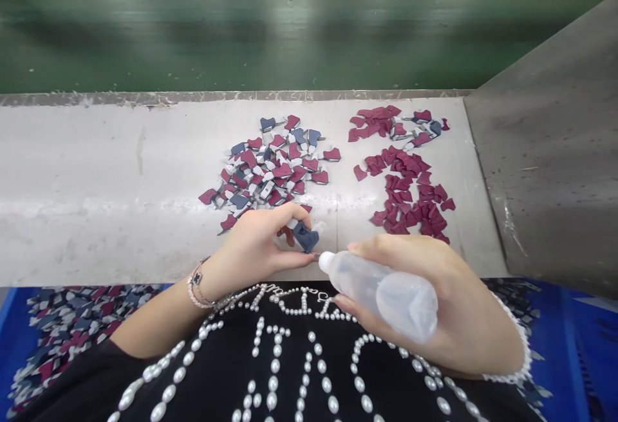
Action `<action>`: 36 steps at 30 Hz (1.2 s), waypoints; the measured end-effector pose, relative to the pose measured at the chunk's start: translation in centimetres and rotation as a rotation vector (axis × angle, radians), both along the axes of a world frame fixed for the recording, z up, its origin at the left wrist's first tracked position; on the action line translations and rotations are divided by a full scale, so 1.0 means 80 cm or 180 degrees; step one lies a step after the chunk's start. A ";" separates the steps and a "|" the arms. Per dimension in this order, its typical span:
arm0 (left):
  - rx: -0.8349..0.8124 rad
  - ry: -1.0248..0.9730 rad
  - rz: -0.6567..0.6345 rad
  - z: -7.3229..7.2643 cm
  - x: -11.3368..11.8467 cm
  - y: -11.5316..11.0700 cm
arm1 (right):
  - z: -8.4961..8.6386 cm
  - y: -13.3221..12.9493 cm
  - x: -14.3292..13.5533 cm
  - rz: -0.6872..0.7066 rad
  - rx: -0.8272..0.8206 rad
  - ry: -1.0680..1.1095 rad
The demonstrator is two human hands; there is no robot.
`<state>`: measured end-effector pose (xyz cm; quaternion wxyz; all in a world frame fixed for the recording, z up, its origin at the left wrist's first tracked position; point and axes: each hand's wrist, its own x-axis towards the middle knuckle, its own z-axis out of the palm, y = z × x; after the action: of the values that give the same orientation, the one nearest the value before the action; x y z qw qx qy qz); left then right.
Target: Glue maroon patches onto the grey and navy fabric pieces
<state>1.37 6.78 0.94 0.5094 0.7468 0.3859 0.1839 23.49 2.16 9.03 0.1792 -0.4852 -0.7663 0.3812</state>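
My left hand [263, 242] pinches a small dark blue piece [306, 237] with a pale part between thumb and fingers. Wrapped round a translucent squeeze bottle [362, 280] is my right hand [425, 267]; the bottle's white tip points left, close to my left thumb and the blue piece. Beyond my left hand lies a pile of maroon, blue and pale pieces [270, 171]. Flat maroon pieces [405, 190] are spread in groups at the right, with a few blue and pale pieces [420, 129] near the back.
The pale worktop [72, 184] ends at a green belt [290, 36] behind. A grey metal panel [555, 139] rises at the right. Below the front edge, blue bins [14, 319] on both sides hold many similar pieces.
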 end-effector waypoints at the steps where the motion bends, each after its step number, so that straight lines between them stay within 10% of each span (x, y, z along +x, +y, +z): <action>1: 0.0009 0.0009 -0.0004 0.000 0.000 0.000 | 0.000 0.000 0.000 0.0015 0.0000 -0.0006; 36: -0.0177 -0.0218 0.0223 -0.005 -0.002 -0.011 | 0.004 -0.001 0.003 -0.0420 0.0028 0.0320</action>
<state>1.19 5.88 0.56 0.5362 0.7117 0.3990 0.2163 23.71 2.09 9.38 0.2443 -0.5142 -0.7243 0.3890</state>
